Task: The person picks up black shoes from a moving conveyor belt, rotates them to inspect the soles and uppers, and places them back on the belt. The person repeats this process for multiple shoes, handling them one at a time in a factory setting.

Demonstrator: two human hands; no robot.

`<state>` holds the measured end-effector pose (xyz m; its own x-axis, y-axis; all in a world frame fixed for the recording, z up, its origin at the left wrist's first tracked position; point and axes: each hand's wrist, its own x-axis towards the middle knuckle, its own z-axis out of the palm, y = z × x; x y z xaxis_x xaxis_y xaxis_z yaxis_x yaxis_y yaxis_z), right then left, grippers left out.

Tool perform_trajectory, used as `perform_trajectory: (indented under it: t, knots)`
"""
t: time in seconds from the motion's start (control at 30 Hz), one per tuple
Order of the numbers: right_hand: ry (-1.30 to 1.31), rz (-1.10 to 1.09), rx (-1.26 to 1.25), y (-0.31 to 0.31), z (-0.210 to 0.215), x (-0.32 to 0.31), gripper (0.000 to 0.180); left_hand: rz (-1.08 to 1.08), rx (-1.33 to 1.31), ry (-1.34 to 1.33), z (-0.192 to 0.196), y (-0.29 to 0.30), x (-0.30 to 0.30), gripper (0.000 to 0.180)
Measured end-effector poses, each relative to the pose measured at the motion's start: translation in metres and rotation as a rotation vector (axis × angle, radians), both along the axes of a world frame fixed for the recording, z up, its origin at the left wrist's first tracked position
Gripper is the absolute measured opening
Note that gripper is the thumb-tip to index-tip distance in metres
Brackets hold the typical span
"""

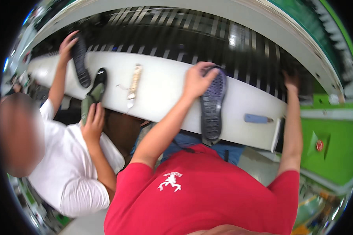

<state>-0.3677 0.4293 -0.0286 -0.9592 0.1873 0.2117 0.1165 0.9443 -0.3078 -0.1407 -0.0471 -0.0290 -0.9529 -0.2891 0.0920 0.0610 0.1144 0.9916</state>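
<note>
In the head view, I see my left hand pinching the far end of a dark shoe sole between the thumb and the fingers. The sole is over the white table, bumpy side up, with its other end toward my red shirt. My right hand is out at the far right, near the dark striped bed. It is blurry and dim there, so I cannot tell how its fingers are. A blue tool lies on the table between the sole and my right arm. To the left, a person in white holds another dark sole and a green and black shoe.
</note>
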Motion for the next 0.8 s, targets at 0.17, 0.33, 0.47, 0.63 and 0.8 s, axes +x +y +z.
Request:
perform_trajectory:
  t: [0.17, 0.33, 0.47, 0.63, 0.8]
  knots:
    - [-0.063, -0.081, -2.091, -0.049, 0.051, 0.122, 0.055, -0.016, 0.034, 0.024, -0.006, -0.002, -0.002, 0.036]
    - [0.01, 0.0, -2.053, -0.122, 0.082, 0.224, 0.062, -0.106, 0.401, -0.073, 0.012, 0.0, 0.003, 0.027]
    - [-0.091, -0.001, -1.75, -0.165, 0.084, 0.278, 0.058, -0.139, 0.343, 0.011, 0.047, 0.009, 0.008, 0.026]
    - [-0.033, 0.266, -1.589, -0.204, 0.099, 0.334, 0.09, -0.271, 0.419, 0.231, 0.094, 0.018, 0.02, 0.031]
    - [-0.019, 0.422, -1.443, -0.224, 0.123, 0.363, 0.098, -0.298, 0.31, 0.255, 0.122, 0.024, 0.039, 0.035]
